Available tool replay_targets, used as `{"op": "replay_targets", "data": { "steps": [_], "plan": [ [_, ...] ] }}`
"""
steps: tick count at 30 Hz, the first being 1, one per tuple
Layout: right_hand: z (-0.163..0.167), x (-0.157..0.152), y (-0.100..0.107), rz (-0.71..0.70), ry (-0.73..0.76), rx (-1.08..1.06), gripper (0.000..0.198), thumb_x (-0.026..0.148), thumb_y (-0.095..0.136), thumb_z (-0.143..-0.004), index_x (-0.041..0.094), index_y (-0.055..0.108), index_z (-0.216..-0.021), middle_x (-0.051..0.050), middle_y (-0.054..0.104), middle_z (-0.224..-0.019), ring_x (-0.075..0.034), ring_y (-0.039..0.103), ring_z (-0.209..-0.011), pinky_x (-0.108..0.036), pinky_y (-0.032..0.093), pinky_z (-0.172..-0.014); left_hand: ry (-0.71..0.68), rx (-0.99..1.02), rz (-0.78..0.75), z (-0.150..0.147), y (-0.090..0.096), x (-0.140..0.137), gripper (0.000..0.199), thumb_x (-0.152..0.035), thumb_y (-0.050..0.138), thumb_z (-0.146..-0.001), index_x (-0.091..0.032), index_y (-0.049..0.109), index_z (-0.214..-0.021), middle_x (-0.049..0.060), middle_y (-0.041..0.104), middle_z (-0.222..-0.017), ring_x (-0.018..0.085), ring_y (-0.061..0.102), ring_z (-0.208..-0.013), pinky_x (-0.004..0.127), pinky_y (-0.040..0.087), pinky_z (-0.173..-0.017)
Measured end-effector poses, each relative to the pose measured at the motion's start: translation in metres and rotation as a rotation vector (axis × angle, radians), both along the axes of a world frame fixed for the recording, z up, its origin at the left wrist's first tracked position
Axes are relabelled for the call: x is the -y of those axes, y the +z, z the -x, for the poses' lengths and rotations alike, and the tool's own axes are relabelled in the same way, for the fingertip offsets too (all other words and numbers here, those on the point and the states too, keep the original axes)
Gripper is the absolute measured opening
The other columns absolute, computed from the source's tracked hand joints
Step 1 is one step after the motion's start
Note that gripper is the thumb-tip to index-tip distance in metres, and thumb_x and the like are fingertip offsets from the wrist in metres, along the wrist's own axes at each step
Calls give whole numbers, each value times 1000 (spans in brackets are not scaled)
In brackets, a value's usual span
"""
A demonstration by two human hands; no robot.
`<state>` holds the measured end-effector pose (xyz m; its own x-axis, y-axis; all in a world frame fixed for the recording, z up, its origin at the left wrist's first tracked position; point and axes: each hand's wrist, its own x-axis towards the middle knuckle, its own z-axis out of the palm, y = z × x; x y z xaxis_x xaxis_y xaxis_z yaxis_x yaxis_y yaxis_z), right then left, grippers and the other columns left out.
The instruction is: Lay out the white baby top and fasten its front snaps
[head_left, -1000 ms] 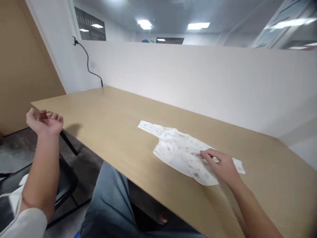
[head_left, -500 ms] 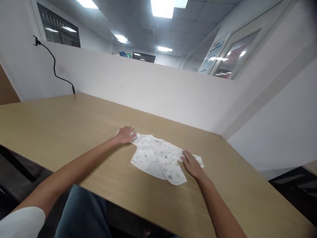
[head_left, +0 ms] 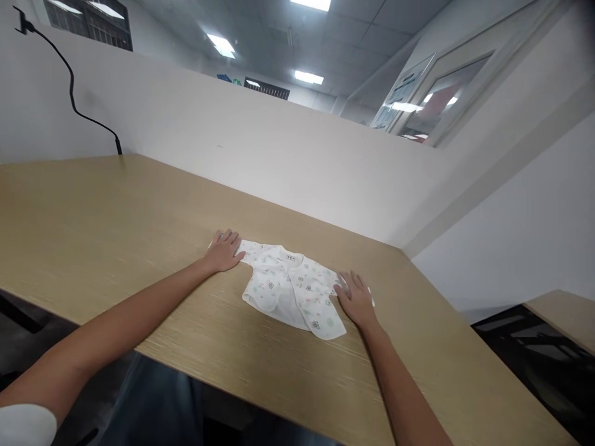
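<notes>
Baby shirt point(head_left: 292, 292): one small white garment with a scattered coloured print is seen in the single head view, laid flat and front side up on the wooden table point(head_left: 116, 223). Its neckline faces the partition wall point(head_left: 260, 155), and its hem lies toward the table's near edge. Two sleeves are spread out to either side of the shirt's body.

One left hand point(head_left: 224, 251) is placed palm down at the end of the shirt's left-side sleeve, where the cloth and the table are touched. Its fingers point(head_left: 227, 238) are stretched out flat and slightly spread; nothing is gripped, the sleeve end is only pressed on. One right hand point(head_left: 356, 298) is laid palm down on the shirt's other sleeve, so that most of that sleeve is covered. Its fingers point(head_left: 349, 284) are likewise extended and flat, with no cloth pinched between them. Two bare forearms are seen reaching to the shirt from the near edge of the table, one on each side of it.

Beyond the shirt, one white partition wall is seen running along the far edge of the table. Far to the left of the shirt, one black cable point(head_left: 69, 87) hangs down that wall to the table top. Well above and behind the shirt, several lit ceiling panels point(head_left: 309, 77) are seen.
</notes>
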<state>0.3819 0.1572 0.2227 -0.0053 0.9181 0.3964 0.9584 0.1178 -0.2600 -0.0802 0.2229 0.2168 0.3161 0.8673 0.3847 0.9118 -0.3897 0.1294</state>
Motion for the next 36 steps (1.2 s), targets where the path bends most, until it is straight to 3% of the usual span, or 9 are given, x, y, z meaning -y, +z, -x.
{"op": "replay_targets", "data": {
  "steps": [3, 5, 9, 17, 23, 28, 31, 33, 36],
  "plan": [
    [33, 17, 25, -203, 240, -154, 41, 47, 47, -99, 21, 69, -120, -14, 62, -137, -30, 54, -130, -51, 41, -114, -59, -9, -54, -3, 4, 5, 49, -45, 40, -101, -15, 65, -130, 18, 56, -149, 34, 42, -144, 55, 21, -123],
    [67, 34, 40, -149, 451, -223, 30, 42, 48, -102, 24, 72, -107, -10, 71, -113, -26, 63, -110, -45, 50, -101, -109, 1, -59, -6, 7, 7, 47, -41, 41, -101, -13, 64, -132, 18, 54, -151, 33, 42, -145, 51, 26, -123],
    [126, 66, 50, 74, 788, -174, 27, 35, 53, -103, 23, 73, -90, -6, 70, -88, -22, 61, -91, -37, 50, -84, -158, 15, -12, -11, 9, 9, 51, -42, 39, -103, -13, 59, -139, 17, 48, -157, 32, 39, -149, 48, 32, -121],
    [135, 84, 45, 416, 772, -202, 45, 36, 56, -100, 18, 58, -59, 0, 51, -60, -13, 46, -62, -29, 36, -62, -147, 37, 59, -14, 7, 9, 51, -47, 36, -105, -15, 60, -136, 16, 55, -151, 30, 48, -142, 49, 36, -119],
    [134, 91, 51, 572, 801, -223, 48, 41, 57, -99, 17, 53, -58, 2, 44, -58, -10, 38, -58, -28, 29, -56, -153, 67, 83, -19, 16, 14, 45, -44, 39, -103, -16, 67, -124, 15, 64, -139, 30, 54, -134, 47, 39, -116],
    [129, 91, 55, 520, 763, -202, 49, 51, 52, -101, 19, 64, -65, -2, 56, -62, -14, 50, -58, -29, 39, -56, -101, 23, 155, -25, 21, 26, 45, -42, 44, -100, -13, 62, -129, 17, 57, -148, 30, 49, -139, 50, 33, -119],
    [113, 78, 55, 380, 660, -275, 35, 58, 62, -92, 28, 78, -84, -8, 74, -88, -23, 69, -79, -32, 55, -69, -98, 12, 167, -24, 18, 27, 48, -44, 40, -101, -15, 57, -136, 16, 53, -152, 30, 44, -142, 54, 29, -120],
    [101, 63, 54, 287, 568, -324, 37, 66, 66, -85, 32, 81, -87, -10, 77, -97, -29, 73, -89, -36, 61, -75, -104, 5, 167, -23, 15, 25, 50, -45, 37, -102, -16, 54, -138, 15, 51, -153, 29, 42, -143, 54, 28, -120],
    [93, 39, 55, 308, 392, -362, 39, 67, 66, -83, 35, 81, -99, -11, 76, -112, -32, 74, -97, -38, 62, -70, -104, -10, 177, -22, 14, 26, 51, -45, 34, -102, -15, 53, -139, 16, 49, -154, 28, 39, -145, 54, 27, -120]
  ]
}}
